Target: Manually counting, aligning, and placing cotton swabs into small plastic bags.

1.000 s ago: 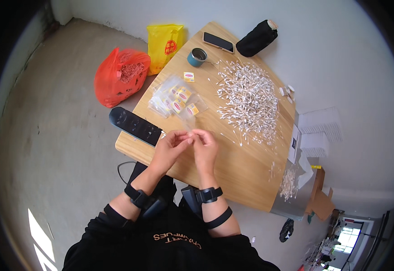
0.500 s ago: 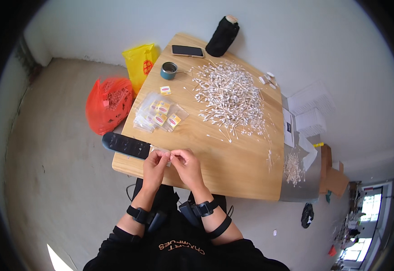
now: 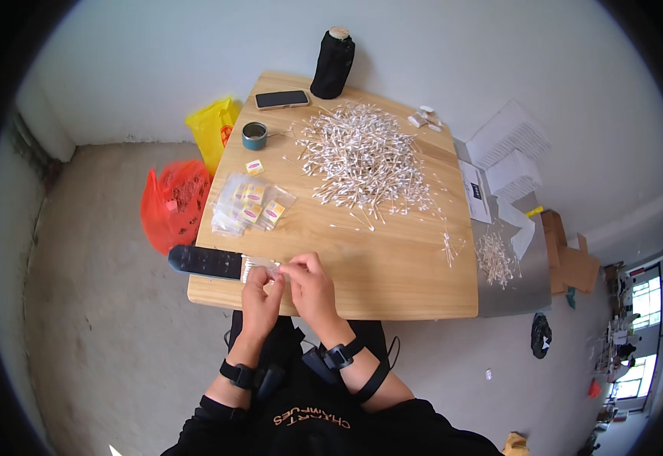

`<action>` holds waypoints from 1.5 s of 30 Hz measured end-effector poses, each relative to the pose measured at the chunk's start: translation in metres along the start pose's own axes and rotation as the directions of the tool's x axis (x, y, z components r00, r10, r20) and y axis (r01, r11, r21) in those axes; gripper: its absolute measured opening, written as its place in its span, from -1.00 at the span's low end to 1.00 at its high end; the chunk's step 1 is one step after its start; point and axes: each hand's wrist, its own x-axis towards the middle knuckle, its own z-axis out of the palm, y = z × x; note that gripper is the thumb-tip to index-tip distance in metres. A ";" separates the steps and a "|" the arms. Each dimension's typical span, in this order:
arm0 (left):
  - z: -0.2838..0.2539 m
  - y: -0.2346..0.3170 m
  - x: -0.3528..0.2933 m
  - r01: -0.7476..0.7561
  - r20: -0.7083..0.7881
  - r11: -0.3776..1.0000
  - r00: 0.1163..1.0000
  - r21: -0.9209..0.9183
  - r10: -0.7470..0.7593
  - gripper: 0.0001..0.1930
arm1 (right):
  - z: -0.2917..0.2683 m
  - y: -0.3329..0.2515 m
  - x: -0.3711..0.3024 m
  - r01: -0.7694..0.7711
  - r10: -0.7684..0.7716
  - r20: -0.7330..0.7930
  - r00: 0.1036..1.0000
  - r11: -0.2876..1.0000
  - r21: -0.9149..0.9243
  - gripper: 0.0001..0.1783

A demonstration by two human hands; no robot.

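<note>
Near the front left edge of the table, my left hand (image 3: 261,300) is closed on a small clear plastic bag (image 3: 251,267) with white-tipped cotton swabs in it. My right hand (image 3: 314,287) has its thumb and forefinger pinched at the right end of the same bag, close to the left fingertips. Left of the bag, and meeting its end, lies a long dark tool with a rounded end (image 3: 204,261). Beyond my hands, several clear bags with yellow and white labels (image 3: 249,205) overlap in a loose pile. A large heap of cotton swabs (image 3: 363,156) covers the table's middle.
A teal cup (image 3: 254,136), a phone (image 3: 282,99) and a black-covered bottle (image 3: 333,64) stand or lie toward the back. Red (image 3: 175,209) and yellow (image 3: 211,131) plastic bags are left of the table. More swabs (image 3: 494,258) lie on a grey surface at right.
The view has shifted, so the table sits differently in the picture. More of the swab-filled bag shows left of my fingers, and my hands have drawn slightly apart.
</note>
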 end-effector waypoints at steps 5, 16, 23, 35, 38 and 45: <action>-0.008 0.032 -0.006 -0.110 0.007 0.976 0.994 0.187 0.111 -0.90 | -0.004 -0.006 -0.006 -0.005 0.013 0.079 0.997 0.995 -0.102 -0.79; -0.026 0.038 -0.009 0.211 -0.030 0.940 0.973 -0.267 -0.227 -0.62 | -0.019 -0.011 -0.008 -0.020 0.012 0.077 0.997 0.994 0.109 -0.79; -0.034 0.025 0.000 0.718 0.407 0.556 0.695 -0.418 -0.592 -0.45 | -0.024 -0.007 -0.017 0.041 -0.054 0.188 0.981 0.996 0.074 -0.77; -0.034 -0.006 0.003 0.692 0.366 0.553 0.718 -0.464 -0.592 -0.72 | -0.020 0.003 -0.011 0.110 -0.100 0.226 0.969 0.993 -0.031 -0.90; -0.038 -0.021 0.002 0.697 0.425 0.563 0.717 -0.443 -0.552 -0.70 | -0.014 0.005 -0.011 0.088 -0.077 0.201 0.977 0.995 -0.050 -0.90; -0.035 -0.014 0.009 0.795 0.393 0.441 0.595 -0.417 -0.701 -0.74 | -0.015 0.010 -0.011 0.126 -0.118 0.194 0.974 0.992 -0.028 -0.92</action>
